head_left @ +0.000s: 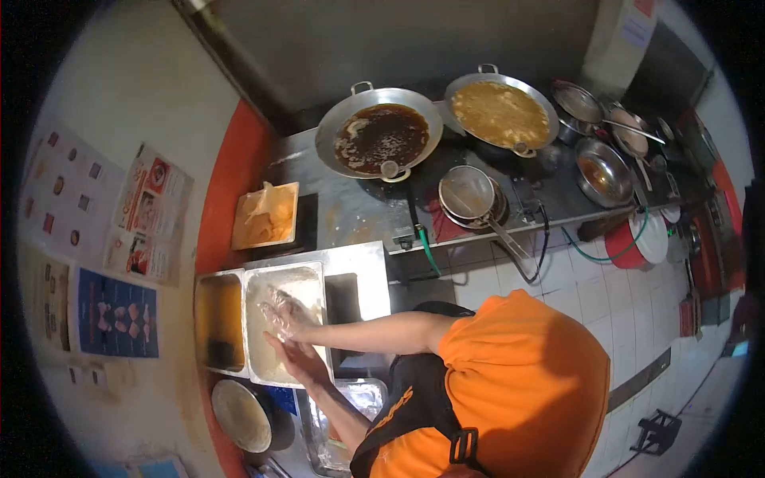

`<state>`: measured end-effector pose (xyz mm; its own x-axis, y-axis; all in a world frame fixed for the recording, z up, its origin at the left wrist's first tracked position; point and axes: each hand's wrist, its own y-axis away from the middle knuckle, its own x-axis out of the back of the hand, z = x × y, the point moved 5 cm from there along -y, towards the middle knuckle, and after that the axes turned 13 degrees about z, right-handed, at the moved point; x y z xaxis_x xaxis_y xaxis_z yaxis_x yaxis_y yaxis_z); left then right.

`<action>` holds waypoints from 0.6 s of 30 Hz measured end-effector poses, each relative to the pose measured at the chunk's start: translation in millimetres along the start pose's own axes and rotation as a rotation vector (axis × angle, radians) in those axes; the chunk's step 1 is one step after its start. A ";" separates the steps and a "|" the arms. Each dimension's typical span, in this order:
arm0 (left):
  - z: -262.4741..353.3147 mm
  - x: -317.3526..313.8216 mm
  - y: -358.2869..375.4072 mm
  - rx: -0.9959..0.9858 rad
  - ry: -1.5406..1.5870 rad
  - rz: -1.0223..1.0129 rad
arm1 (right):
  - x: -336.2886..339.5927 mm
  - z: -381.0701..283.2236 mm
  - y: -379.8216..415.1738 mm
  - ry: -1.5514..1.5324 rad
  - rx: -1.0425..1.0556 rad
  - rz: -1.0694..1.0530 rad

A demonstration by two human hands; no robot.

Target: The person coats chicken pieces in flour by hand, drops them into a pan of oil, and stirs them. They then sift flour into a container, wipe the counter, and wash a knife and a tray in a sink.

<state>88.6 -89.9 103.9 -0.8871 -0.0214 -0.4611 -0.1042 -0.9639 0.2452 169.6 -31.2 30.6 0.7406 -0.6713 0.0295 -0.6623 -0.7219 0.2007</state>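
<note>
Both hands work together inside the flour tray (pixel 307 279), the middle steel tray of the counter. Right hand (pixel 284 312), in a clear plastic glove, lies partly open, fingers spread on the pale coating; whether it holds anything cannot be told. Left hand (pixel 296 358) is bare, loosely cupped just beside it, dusted with flour, grip unclear. Left of this, a tray of orange liquid (pixel 217 311). Beyond, wok of dark oil (pixel 379 135). Wall posters (pixel 119 239): print too blurred to read. Apron lettering (pixel 390 408) is orange, illegible.

orange shirt (pixel 518 374), silver tray (pixel 311 275), dark-brown wok (pixel 378 135)
</note>
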 end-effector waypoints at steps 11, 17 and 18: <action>-35.6 63.8 -72.2 0.083 -0.063 -0.203 | -8.8 0.6 52.9 -0.081 0.021 -0.314; -54.6 123.8 -97.0 -0.198 -0.221 0.010 | 75.8 -50.1 84.1 0.023 0.056 -0.610; -36.2 103.0 -73.9 0.002 -0.368 -0.060 | 96.9 -36.2 62.2 0.031 0.172 -0.319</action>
<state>21.2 -30.4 7.4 -0.9816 0.1320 -0.1378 -0.1613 -0.9600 0.2290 204.3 -135.1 81.3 0.9144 -0.4042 0.0227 -0.4048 -0.9137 0.0367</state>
